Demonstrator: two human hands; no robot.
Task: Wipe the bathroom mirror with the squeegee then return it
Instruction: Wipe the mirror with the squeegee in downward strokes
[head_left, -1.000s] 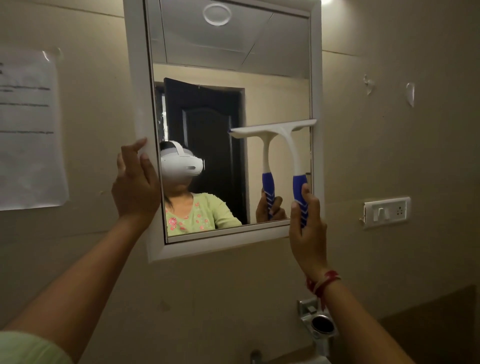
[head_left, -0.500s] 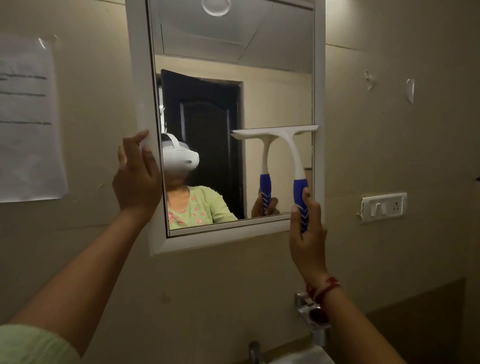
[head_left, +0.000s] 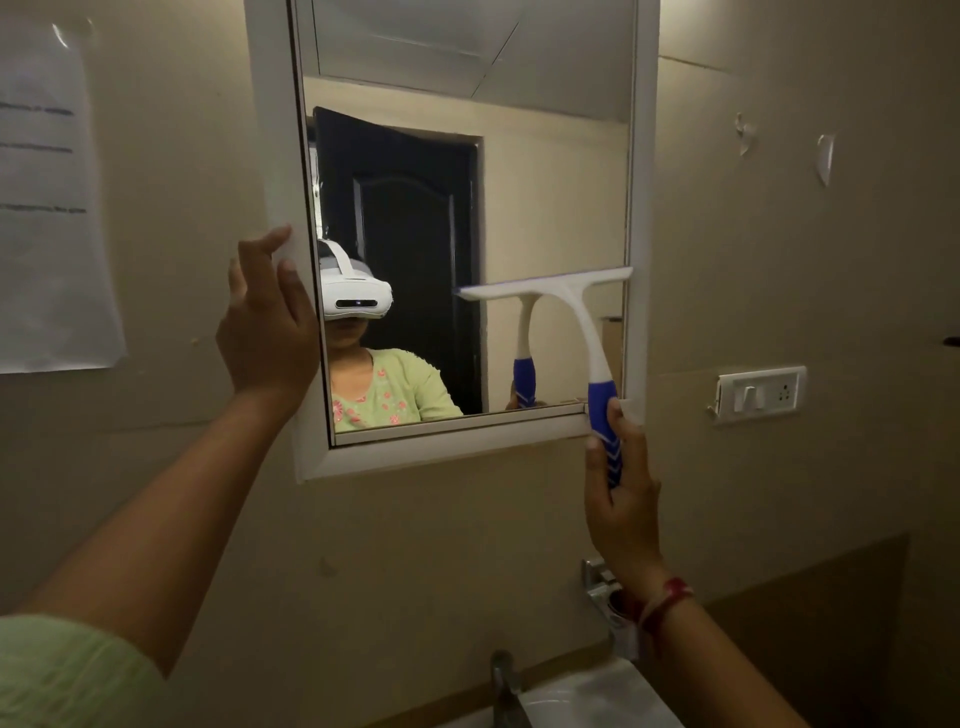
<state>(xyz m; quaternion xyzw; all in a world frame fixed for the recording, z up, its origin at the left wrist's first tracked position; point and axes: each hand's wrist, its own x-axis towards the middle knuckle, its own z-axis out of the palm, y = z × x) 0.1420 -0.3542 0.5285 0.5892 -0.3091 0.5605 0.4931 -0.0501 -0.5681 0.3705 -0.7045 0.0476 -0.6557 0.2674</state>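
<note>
White-framed bathroom mirror (head_left: 638, 156) mounted on a beige wall, taken here as the landmark. Against its glass, in the lower right part: a squeegee (head_left: 582, 317), white blade bar lying nearly level with its right end just touching the mirror's right frame edge, white neck curving down to a blue handle that crosses the mirror's bottom right corner. Wrapped around that blue handle, just below the mirror's lower frame: right hand (head_left: 621, 499), fingers closed in a firm grip, a red thread band on the wrist. At the mirror's left frame, about mid-height: left hand (head_left: 267, 325), fingers spread and open, resting flat against the white frame, holding nothing. Reflected in the glass: the squeegee's handle, a dark door, and a person in a light green top wearing a white headset. Left of the mirror, well apart on the wall: a sheet of paper (head_left: 49, 197) with blurred lines of print, unreadable. Right of the mirror, near its lower edge height: a white switch plate (head_left: 761, 394) with a socket. Below the mirror, under the right wrist: a chrome tap fitting (head_left: 597, 584), and lower down a faucet spout (head_left: 503, 686) beside a white basin (head_left: 587, 701).
</note>
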